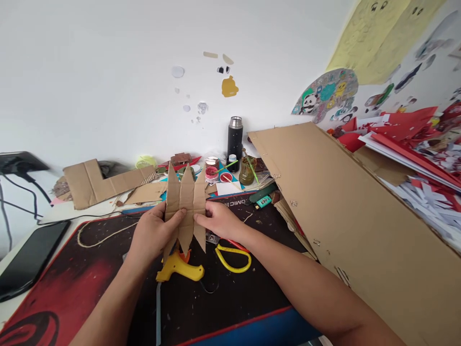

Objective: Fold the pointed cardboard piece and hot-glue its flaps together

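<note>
The big cardboard sheet [345, 211] leans along the right, perhaps parked there to free the black mat [266, 283]. Over its middle, the left hand [153, 230] and right hand [219, 218] pinch the spiky cardboard cutout [186, 197], thumbs in front, fingers curled behind, probably to keep its creased strips level. Beneath, near side, the yellow glue gun [183, 269] and yellow-handled scissors [234, 259] crowd any setting-down spot; paint pots [212, 174] stand beyond.
</note>
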Demonstrator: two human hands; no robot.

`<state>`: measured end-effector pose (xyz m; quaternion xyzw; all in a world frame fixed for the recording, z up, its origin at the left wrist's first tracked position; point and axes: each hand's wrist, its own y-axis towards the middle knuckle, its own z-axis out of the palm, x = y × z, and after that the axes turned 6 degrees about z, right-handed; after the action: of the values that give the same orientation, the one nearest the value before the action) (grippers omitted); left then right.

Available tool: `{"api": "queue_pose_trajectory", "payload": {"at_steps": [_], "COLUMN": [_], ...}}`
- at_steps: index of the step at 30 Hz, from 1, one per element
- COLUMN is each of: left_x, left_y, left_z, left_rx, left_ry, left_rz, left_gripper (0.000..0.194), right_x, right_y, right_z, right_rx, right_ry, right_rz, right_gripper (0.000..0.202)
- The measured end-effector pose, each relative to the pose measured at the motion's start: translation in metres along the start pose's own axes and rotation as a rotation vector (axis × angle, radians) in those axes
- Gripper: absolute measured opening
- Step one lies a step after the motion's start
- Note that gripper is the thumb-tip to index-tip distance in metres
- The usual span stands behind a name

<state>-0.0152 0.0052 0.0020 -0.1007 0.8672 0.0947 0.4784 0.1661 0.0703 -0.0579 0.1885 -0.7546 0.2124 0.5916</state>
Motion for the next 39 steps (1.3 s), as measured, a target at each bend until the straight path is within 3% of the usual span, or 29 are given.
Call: {"api": "queue_pose_trajectory", "payload": {"at_steps": [4,10,15,21,27,32,36,39], "left_x": [-0.003,0.006,0.005,-0.001,-0.01,-0.015,-0.012,-0.006], "left_y": [-0.001,0.001,0.002,-0.002,-0.018,-0.023,-0.019,-0.014], "left_z": [-0.001,-0.001,-0.001,0.005,0.028,0.04,0.039,0.033], "left_rx": [-0.012,0.047,0.047,0.008,-0.138,-0.084,-0.063,-0.079], "left_ry": [0.036,-0.094,-0.013,0.197,0.614,0.769,0.712,0.528], "left_rz": [0.005,-0.053,-0.026,0.055,0.202,0.238,0.214,0.19], "left_gripper": [0.045,0.052,0.052,0.041,0.026,0.023,0.026,0.029], "right_x": [-0.001,-0.002,-0.001,0.001,0.009,0.011,0.009,0.008], "right_y": [0.0,0.0,0.0,-0.002,-0.007,-0.007,-0.006,-0.005], "right_z": [0.0,0.0,0.001,0.002,-0.002,-0.003,-0.001,0.001], "right_rx": [0.014,0.062,0.034,-0.027,-0.121,-0.185,-0.206,-0.207], "right_ry": [0.025,0.052,0.022,-0.093,-0.212,-0.271,-0.289,-0.264], "right_rz": [0.0,0.009,-0.024,-0.026,-0.027,-0.022,-0.009,0.001], "right_gripper": [0.017,0.018,0.016,0.015,0.014,0.011,0.01,0.009]}}
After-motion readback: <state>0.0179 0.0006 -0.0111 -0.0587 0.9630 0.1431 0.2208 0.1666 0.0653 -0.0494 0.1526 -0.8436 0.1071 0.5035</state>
